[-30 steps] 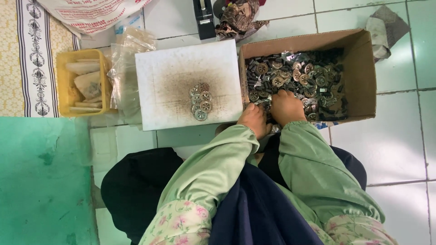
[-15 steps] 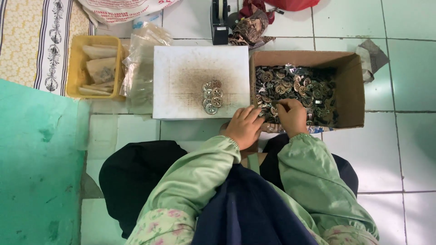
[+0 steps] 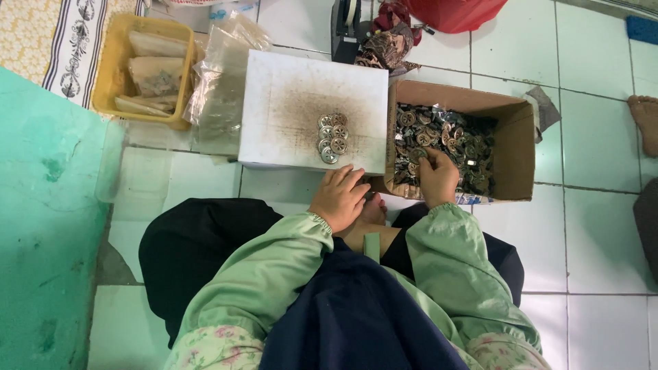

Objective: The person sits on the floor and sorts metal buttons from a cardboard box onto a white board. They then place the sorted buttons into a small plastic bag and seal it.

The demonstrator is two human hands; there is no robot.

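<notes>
Change: since the earlier frame the left hand [image 3: 340,197] has drawn back from the cardboard box [image 3: 521,147] to the near edge of the white block [image 3: 295,103]; the right hand [image 3: 437,178] stays at the box, a little further in.
Head view, right grip: fingertips pinched together on one round metal disc [image 3: 418,153], lifted just above the heap of metal discs [image 3: 449,140] in the box.
Head view, left grip: fingers curled loosely together, knuckles up; whether anything lies inside the hand cannot be told. The fingertips touch the block's near edge.
Right hand pose: wrist over the near wall of the box, fingers pointing away from the body, green sleeve [image 3: 459,260] down to the wrist.
Left hand pose: palm down, resting between the block and the lap.
Disc stack: a small cluster of discs [image 3: 332,138] lies on the block's stained top, just beyond the left hand.
Box: brown, open, rectangular, touching the block's right side.
Yellow tray [image 3: 103,75]: far left, holding flat pale packets [image 3: 156,68].
Clear bags [image 3: 219,82]: crumpled, between tray and block.
Tape dispenser [image 3: 346,27]: dark, behind the block.
Red bag [image 3: 456,12]: top edge.
Bare foot [image 3: 644,120]: another person's, at the right edge.
</notes>
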